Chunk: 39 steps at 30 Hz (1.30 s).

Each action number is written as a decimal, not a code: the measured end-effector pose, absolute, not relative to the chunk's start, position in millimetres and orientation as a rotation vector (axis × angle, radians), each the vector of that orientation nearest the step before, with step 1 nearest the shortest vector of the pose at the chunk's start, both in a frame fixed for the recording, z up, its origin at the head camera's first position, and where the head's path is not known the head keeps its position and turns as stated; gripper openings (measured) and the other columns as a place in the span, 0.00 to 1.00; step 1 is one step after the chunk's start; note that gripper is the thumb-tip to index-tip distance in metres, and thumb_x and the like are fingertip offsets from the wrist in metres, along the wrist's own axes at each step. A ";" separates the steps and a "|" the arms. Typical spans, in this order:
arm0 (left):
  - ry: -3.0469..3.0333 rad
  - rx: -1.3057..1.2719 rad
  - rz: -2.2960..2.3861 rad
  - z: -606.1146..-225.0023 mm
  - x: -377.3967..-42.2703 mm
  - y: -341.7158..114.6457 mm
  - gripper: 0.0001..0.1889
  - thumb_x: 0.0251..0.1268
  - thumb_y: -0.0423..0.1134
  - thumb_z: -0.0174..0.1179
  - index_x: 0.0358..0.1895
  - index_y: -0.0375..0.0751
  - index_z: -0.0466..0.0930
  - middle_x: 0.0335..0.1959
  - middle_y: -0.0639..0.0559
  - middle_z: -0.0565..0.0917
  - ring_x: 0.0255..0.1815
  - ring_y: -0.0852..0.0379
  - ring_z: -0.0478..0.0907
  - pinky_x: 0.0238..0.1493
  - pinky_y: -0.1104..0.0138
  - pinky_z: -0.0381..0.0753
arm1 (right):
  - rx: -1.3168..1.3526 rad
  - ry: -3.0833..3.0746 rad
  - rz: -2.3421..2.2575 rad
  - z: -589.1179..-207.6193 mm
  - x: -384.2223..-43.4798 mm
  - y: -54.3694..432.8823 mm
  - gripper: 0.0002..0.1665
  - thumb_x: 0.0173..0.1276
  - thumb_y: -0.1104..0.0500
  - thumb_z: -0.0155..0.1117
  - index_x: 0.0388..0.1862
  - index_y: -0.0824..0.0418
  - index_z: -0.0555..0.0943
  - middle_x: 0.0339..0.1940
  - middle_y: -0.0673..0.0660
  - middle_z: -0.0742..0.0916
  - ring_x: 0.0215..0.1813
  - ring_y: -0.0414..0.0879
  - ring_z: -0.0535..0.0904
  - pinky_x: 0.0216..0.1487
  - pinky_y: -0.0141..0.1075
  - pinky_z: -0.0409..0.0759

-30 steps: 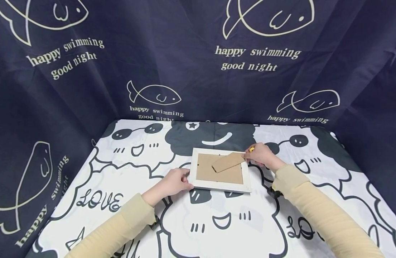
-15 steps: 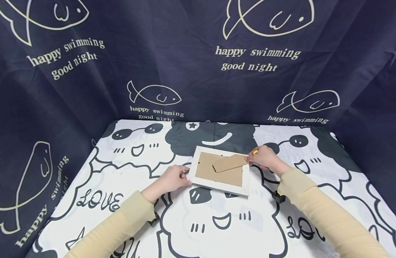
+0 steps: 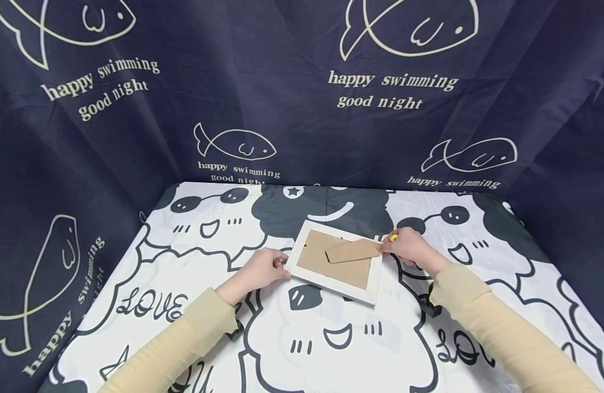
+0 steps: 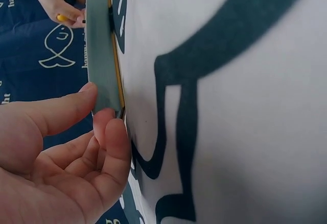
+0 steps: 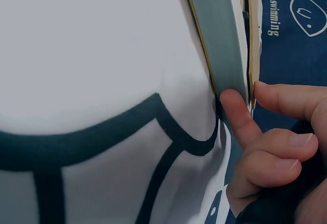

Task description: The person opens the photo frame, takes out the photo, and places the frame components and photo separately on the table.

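Note:
A white picture frame (image 3: 315, 259) lies face down on the patterned cloth, turned at a slant, its brown backing upward. A brown easel stand (image 3: 352, 251) lies across that backing toward the right edge. My left hand (image 3: 261, 268) pinches the frame's left edge between thumb and fingers. On the far right edge, my right hand (image 3: 409, 246) grips the frame, its thumb over the stand's end and a finger against the frame's side (image 5: 220, 43). A yellow-ended object (image 3: 393, 237) is also tucked in the right hand; a dark part shows in the palm, and its kind is unclear.
A white cloth (image 3: 341, 355) with dark cartoon sheep drawings covers the table. Dark blue curtains (image 3: 302, 98) printed with fish and lettering hang behind the table and at both sides.
The frame has turned clockwise, its right side swinging nearer to me. My right hand has shifted right and slightly closer with it; the left hand moved slightly up with its edge.

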<state>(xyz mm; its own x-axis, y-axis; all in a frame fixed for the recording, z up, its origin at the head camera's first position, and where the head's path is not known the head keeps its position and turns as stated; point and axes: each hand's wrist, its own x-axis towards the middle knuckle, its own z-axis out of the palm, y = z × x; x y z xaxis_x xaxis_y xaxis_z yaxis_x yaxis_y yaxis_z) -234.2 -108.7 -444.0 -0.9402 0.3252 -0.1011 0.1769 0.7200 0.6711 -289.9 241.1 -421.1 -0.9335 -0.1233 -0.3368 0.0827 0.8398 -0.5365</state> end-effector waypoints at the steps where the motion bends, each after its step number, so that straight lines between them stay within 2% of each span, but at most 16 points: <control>1: 2.712 0.398 1.030 -443.2 -234.1 -108.6 0.20 0.52 0.36 0.69 0.48 0.30 0.81 0.16 0.57 0.73 0.15 0.64 0.65 0.18 0.73 0.63 | -0.033 2.658 -0.789 -421.5 -288.9 241.5 0.16 0.62 0.49 0.63 0.30 0.62 0.82 0.06 0.46 0.69 0.07 0.37 0.61 0.13 0.30 0.61; 10: 2.727 0.391 1.046 -440.3 -237.1 -108.0 0.19 0.51 0.35 0.70 0.47 0.31 0.82 0.16 0.57 0.73 0.16 0.63 0.65 0.19 0.73 0.63 | -0.014 2.666 -0.825 -423.5 -283.2 244.9 0.19 0.59 0.50 0.65 0.37 0.66 0.80 0.05 0.46 0.70 0.06 0.36 0.60 0.12 0.30 0.59; 15: 2.742 0.388 1.030 -443.4 -241.6 -108.2 0.18 0.52 0.36 0.69 0.46 0.32 0.83 0.15 0.58 0.73 0.16 0.64 0.65 0.19 0.73 0.64 | -0.016 2.672 -0.826 -424.7 -281.0 247.0 0.19 0.60 0.50 0.65 0.37 0.66 0.81 0.09 0.47 0.76 0.06 0.36 0.61 0.12 0.30 0.60; 22: 2.745 0.362 1.048 -441.8 -243.5 -109.6 0.15 0.51 0.35 0.70 0.43 0.33 0.84 0.15 0.57 0.72 0.17 0.63 0.65 0.20 0.73 0.64 | -0.009 2.665 -0.842 -425.4 -276.3 246.6 0.17 0.60 0.50 0.64 0.34 0.64 0.81 0.09 0.48 0.76 0.06 0.35 0.60 0.11 0.30 0.60; 31: 2.747 0.383 1.052 -438.5 -246.8 -113.8 0.14 0.52 0.34 0.69 0.43 0.33 0.85 0.17 0.56 0.75 0.18 0.63 0.68 0.21 0.73 0.66 | -0.056 2.640 -0.882 -424.6 -267.6 245.3 0.15 0.59 0.52 0.65 0.33 0.65 0.80 0.16 0.50 0.84 0.05 0.34 0.60 0.11 0.29 0.59; 39: 2.750 0.403 1.058 -438.1 -252.6 -116.3 0.10 0.53 0.34 0.68 0.39 0.34 0.86 0.16 0.56 0.73 0.17 0.63 0.66 0.20 0.74 0.63 | -0.036 2.630 -0.888 -425.7 -262.5 246.0 0.15 0.59 0.51 0.66 0.34 0.63 0.80 0.21 0.50 0.87 0.05 0.35 0.60 0.12 0.30 0.59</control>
